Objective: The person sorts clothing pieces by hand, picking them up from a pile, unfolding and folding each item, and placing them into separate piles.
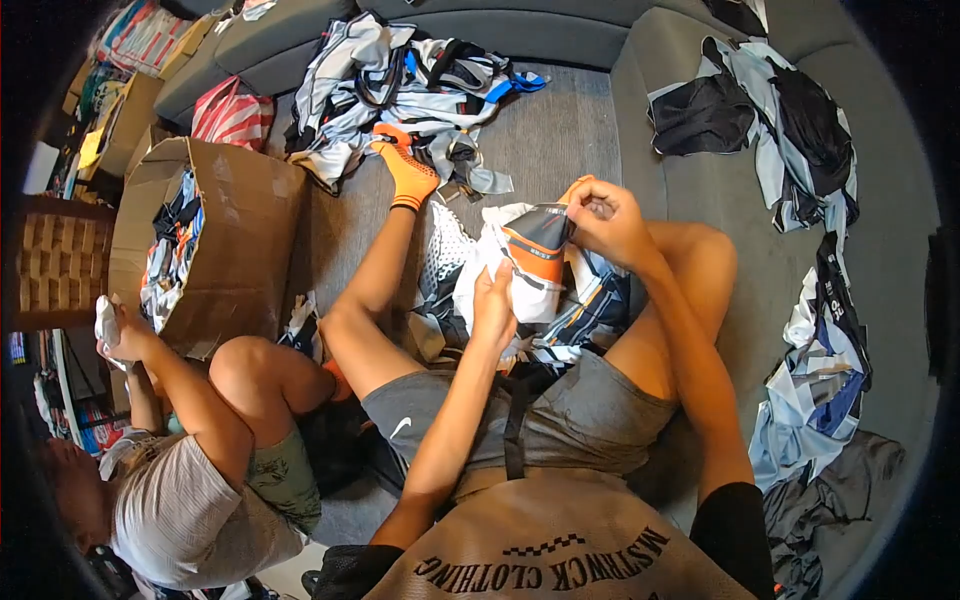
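Between my bare legs I hold up a white garment (536, 300) with an orange band and a dark grey panel. My left hand (494, 306) is closed on its near left side, thumb on top of the cloth. At the upper right edge, beside the dark panel, my right hand (606, 222) pinches the fabric. Just beneath the garment lies a heap of cloth, with dark blue, striped pieces (592, 305) on the right and white mesh (447, 243) on the left.
A person (190, 490) sits at the left, holding something white. Beside them stands a cardboard box (240, 240) of clothes. A clothing pile (400, 90) lies ahead on the floor. More garments (790, 130) drape the grey sofa (690, 210) at right.
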Demonstrator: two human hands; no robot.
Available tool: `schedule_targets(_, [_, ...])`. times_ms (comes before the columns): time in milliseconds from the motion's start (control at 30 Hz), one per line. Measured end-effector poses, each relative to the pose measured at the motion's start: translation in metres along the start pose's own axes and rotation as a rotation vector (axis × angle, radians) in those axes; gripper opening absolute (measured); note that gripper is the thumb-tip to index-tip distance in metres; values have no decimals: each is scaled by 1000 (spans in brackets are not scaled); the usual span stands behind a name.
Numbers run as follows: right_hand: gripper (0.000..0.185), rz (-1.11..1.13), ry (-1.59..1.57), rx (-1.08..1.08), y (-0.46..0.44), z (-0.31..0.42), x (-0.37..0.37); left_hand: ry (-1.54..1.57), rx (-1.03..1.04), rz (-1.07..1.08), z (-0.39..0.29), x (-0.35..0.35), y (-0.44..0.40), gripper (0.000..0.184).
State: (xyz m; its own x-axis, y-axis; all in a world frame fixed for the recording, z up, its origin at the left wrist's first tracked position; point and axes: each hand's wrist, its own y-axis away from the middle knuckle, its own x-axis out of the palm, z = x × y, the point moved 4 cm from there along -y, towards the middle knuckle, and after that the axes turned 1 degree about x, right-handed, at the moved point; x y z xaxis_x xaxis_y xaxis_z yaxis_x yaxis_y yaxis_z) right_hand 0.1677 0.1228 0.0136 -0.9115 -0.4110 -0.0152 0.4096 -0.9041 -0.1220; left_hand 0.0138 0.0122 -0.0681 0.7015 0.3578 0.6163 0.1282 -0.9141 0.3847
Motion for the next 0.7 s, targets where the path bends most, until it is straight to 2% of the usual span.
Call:
schedule_targets(33, [2, 4, 2, 1, 0, 3, 1, 3, 1, -2, 4, 0, -1, 26])
schedule_targets(167, [7, 352, -32, 190, 11, 21, 24, 82, -103, 29, 25, 3, -3, 25])
schedule_targets(333, [6, 520, -30, 229, 22, 13, 35, 197, -104, -101, 16, 20, -7, 26])
schedule_targets(400, [5, 319, -123, 95, 11, 20, 21, 230, -91, -77, 19, 8, -16, 27])
schedule_targets(433, [4, 223, -38, -91, 3, 23, 11, 260, -82, -47, 22, -2, -22, 28])
schedule_targets(500, [4, -16, -141, -1, -2, 19, -18, 314, -70, 11, 23, -19, -28, 31])
schedule_targets(567, [13, -258, -302, 10, -3, 9, -50, 312, -75, 37, 8, -20, -22, 31])
schedule_targets(600, [14, -354, -315, -73, -1, 16, -60, 313, -74, 64, -3, -17, -17, 31])
schedule_targets(667, [14, -547, -349, -98, 6, 39, -66, 320, -66, 115, -19, -16, -10, 31])
schedule_targets(700, [14, -543, -351, -95, 6, 37, -68, 320, -63, 111, -20, -21, -11, 31])
